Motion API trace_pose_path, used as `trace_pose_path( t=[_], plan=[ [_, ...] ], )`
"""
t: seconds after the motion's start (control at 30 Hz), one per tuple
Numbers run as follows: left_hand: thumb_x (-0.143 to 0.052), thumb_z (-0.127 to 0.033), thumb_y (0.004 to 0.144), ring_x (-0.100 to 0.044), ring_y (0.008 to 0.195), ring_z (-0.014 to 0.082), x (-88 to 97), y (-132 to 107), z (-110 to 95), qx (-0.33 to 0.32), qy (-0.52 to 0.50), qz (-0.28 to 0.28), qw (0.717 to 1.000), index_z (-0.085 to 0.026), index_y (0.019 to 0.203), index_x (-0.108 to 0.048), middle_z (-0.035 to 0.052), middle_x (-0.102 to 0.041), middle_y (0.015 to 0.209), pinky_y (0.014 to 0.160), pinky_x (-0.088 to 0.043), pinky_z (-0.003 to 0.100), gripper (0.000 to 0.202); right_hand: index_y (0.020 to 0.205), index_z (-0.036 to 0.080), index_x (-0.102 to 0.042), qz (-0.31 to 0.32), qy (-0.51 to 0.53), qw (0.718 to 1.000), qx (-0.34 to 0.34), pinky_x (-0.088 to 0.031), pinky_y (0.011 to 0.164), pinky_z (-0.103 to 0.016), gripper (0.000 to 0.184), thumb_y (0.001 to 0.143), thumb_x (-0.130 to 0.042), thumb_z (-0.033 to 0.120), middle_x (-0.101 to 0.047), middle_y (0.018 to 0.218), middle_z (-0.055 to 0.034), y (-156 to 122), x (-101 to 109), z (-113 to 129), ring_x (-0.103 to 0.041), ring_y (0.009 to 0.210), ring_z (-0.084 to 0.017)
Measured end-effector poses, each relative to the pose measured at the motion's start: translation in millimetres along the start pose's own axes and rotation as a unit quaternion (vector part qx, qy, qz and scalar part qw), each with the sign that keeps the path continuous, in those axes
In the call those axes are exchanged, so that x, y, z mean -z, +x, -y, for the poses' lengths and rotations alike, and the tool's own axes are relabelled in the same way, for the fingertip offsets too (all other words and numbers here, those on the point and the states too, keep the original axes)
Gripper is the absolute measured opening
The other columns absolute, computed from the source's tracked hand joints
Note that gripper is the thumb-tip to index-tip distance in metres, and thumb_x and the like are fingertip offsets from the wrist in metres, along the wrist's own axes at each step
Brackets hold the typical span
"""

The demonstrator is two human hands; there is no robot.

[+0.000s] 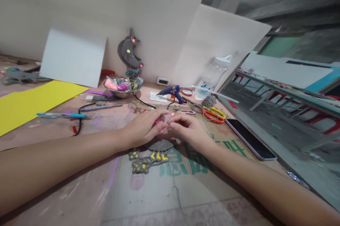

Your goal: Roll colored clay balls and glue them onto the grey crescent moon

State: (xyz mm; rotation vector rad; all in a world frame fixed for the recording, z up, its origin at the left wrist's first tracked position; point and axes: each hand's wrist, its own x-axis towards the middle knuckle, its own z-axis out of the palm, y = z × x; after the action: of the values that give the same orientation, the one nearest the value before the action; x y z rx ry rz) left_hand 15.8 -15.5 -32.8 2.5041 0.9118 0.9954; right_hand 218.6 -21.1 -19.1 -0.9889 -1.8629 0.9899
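My left hand (142, 127) is closed around a small packet of pink clay (160, 127) in clear plastic, partly hidden by the fingers. My right hand (190, 130) meets it from the other side, thumb and forefinger pinched together at the packet's edge. A tiny orange-pink bit shows by the fingertips. Just below both hands lies a grey cord-wrapped ornament (160, 144), with yellow-filled grey flower and chevron pieces (140, 165) beside it on the plastic-covered table.
Behind my hands are a blue glue gun (170, 92), a metal bowl (124, 93) of clay packets, scissors (214, 115), and a water bottle (211, 77). A phone (251, 139) lies at the table's right edge. Yellow sheet (34, 104) and pens (63, 115) lie left. A moon ornament (130, 52) stands behind.
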Motion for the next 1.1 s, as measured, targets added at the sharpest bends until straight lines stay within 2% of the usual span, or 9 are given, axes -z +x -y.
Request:
trace_pose_path(
  t=[0.13,0.23,0.43,0.63,0.93,1.1],
  plan=[
    [-0.037,-0.028,0.095,-0.061,0.086,0.0183,-2.1,0.2,-0.4,0.034,-0.017,-0.009,0.999,-0.019,0.103,-0.052,0.0045,-0.064,0.093,0.078,-0.048,0.032,0.019,0.078,0.017,-0.063,0.011,0.027,0.999,-0.021,-0.043,0.073,-0.028,0.020,0.079,-0.066,0.037,-0.058,0.080,-0.0012,-0.6,-2.8,1.5,-0.054,0.076,-0.014],
    [-0.036,-0.025,0.093,-0.060,0.084,0.0175,-4.1,0.4,0.9,0.042,-0.032,-0.019,0.998,-0.019,0.097,-0.050,0.0034,-0.062,0.089,0.076,-0.047,0.032,0.016,0.076,0.017,-0.060,0.006,0.062,0.997,-0.040,-0.043,0.067,-0.025,0.025,0.078,-0.067,0.042,-0.057,0.077,-0.0004,-0.3,-4.1,0.6,-0.052,0.071,-0.013],
    [-0.035,-0.028,0.093,-0.059,0.082,0.0176,-3.8,1.8,4.4,0.068,-0.053,-0.044,0.995,-0.017,0.097,-0.048,0.0044,-0.061,0.090,0.074,-0.047,0.032,0.017,0.071,0.017,-0.058,-0.003,0.101,0.993,-0.057,-0.040,0.059,-0.022,0.029,0.078,-0.066,0.045,-0.053,0.067,0.0028,1.1,-2.6,-3.2,-0.047,0.059,-0.010],
    [-0.036,-0.027,0.093,-0.059,0.086,0.0175,-4.4,1.4,7.6,0.065,-0.064,-0.040,0.995,-0.017,0.099,-0.047,0.0042,-0.061,0.092,0.077,-0.046,0.032,0.016,0.082,0.018,-0.063,0.001,0.099,0.992,-0.073,-0.043,0.062,-0.024,0.026,0.073,-0.071,0.041,-0.061,0.079,-0.0001,1.6,-2.8,-3.9,-0.053,0.066,-0.011],
    [-0.036,-0.026,0.093,-0.058,0.082,0.0169,-5.3,0.3,6.2,0.048,-0.050,-0.026,0.997,-0.018,0.098,-0.048,0.0031,-0.060,0.088,0.074,-0.046,0.031,0.015,0.077,0.018,-0.055,0.037,0.105,0.990,-0.084,-0.037,0.052,-0.021,0.031,0.074,-0.069,0.045,-0.048,0.065,0.0042,-0.2,-3.2,-2.1,-0.044,0.055,-0.008],
    [-0.036,-0.026,0.093,-0.058,0.081,0.0169,-5.5,0.5,6.5,0.046,-0.052,-0.027,0.997,-0.018,0.097,-0.048,0.0030,-0.060,0.087,0.073,-0.046,0.032,0.015,0.074,0.019,-0.049,0.051,0.128,0.987,-0.084,-0.036,0.050,-0.021,0.036,0.075,-0.068,0.049,-0.046,0.063,0.0046,-2.3,-5.0,-0.7,-0.045,0.054,-0.009]
  ],
)
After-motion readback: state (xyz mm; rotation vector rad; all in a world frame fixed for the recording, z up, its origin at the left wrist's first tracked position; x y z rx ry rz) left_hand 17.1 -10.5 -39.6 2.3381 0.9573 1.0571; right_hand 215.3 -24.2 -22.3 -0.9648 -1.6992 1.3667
